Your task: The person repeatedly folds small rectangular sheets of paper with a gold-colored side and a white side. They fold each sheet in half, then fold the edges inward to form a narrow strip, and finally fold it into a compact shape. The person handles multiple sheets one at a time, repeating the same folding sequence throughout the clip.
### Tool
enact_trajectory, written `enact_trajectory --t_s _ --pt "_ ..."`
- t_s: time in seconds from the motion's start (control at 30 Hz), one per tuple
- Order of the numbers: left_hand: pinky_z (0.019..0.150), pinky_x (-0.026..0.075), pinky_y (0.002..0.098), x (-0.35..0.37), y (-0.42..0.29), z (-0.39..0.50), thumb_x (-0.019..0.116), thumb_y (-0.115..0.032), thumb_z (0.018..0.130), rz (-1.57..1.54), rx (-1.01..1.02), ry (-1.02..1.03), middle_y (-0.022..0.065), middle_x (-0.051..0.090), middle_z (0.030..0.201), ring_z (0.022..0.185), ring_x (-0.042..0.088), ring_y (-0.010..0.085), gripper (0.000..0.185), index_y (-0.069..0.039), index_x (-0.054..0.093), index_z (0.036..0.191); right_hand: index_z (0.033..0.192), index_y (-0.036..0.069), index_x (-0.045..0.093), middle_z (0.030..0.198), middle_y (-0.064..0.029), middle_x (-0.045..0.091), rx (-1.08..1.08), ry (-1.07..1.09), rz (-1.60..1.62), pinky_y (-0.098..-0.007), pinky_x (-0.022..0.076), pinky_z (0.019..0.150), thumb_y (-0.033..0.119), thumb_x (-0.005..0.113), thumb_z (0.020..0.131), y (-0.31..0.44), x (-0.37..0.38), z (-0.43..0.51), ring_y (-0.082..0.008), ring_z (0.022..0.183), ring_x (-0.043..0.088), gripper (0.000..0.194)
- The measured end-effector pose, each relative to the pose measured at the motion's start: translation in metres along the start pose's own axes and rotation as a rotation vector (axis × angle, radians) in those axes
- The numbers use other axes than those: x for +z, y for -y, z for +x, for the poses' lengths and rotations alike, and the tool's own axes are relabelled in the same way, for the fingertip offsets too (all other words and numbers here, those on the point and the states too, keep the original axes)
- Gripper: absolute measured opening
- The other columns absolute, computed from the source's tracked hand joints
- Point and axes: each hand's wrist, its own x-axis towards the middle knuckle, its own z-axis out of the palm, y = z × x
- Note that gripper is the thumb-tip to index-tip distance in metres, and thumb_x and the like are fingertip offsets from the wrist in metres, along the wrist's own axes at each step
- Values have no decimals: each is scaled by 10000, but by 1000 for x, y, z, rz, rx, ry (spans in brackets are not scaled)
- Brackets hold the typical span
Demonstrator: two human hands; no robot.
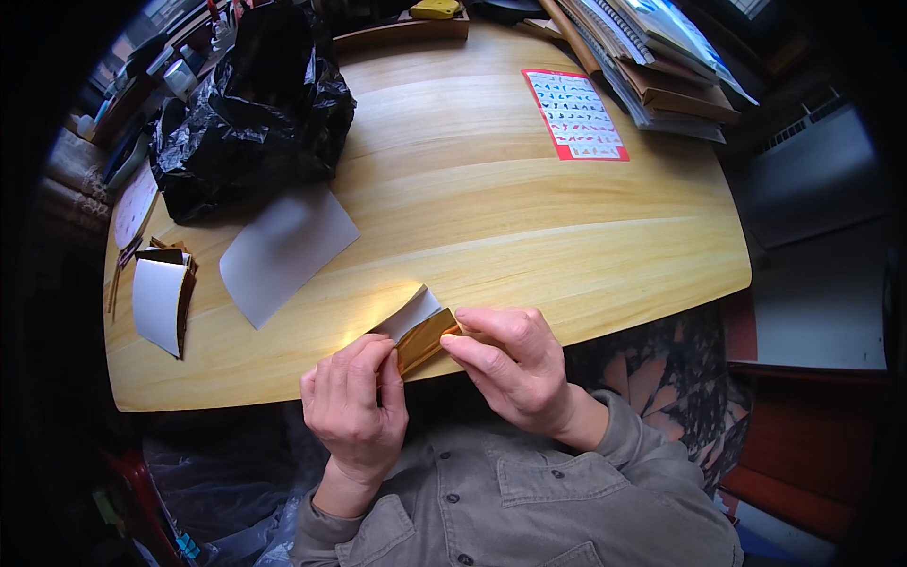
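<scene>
A sheet of shiny gold paper with a white back (423, 344) is bent into a fold at the table's near edge. My left hand (358, 397) pinches its left end between thumb and fingers. At the opposite end, the thumb and forefinger of my right hand (521, 368) grip the upper corner. The white inner face shows between the two gold-backed flaps. Further left lies a loose white sheet (287, 255), flat on the wood. Beside it, near the left edge, a stack of folded papers (159, 305) shows white on top and gold-brown along its side.
A crumpled black plastic bag (255, 120) stands on the wooden table (453, 177) at the back left. A red-bordered printed card (575, 115) lies at the right, before a pile of notebooks and folders (659, 71). A yellow tape measure (434, 8) rests at the far edge.
</scene>
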Motion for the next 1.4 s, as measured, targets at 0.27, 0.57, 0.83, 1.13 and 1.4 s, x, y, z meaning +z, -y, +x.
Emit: enact_trajectory --t_s 0.27,0.57,0.83,1.13,1.4 --pt "780 553 399 2 3 6 814 14 893 -43 -61 1 76 739 1022 895 727 278 262 -83 779 1134 1290 27 779 1393 -108 744 -101 119 -171 -420 509 1045 137 764 905 4 3 7 -253 1234 703 401" --pt "748 584 394 5 3 8 824 48 856 -84 -68 9 75 696 993 868 701 273 316 -92 810 1140 1285 27 785 1361 -114 762 -63 149 -183 -411 522 990 141 835 910 6 2 9 -264 1180 725 395" --pt "740 582 396 6 5 10 814 57 867 -96 -71 6 83 688 997 871 698 276 327 -96 808 1156 1304 20 777 1392 -124 753 -33 155 -175 -391 517 953 134 828 913 7 4 11 -251 1152 720 410" --pt "731 578 401 7 6 9 814 62 871 -99 -81 7 93 680 996 861 696 282 323 -92 803 1156 1335 29 757 1449 -106 727 -27 185 -214 -395 499 1016 189 806 931 7 5 11 -224 1188 693 437" --pt "748 572 417 8 5 10 821 37 878 -94 -101 9 86 685 1003 862 694 280 301 -100 807 1146 1349 22 749 1454 -104 717 -20 213 -274 -389 481 1026 202 774 955 10 6 12 -215 1199 682 434"
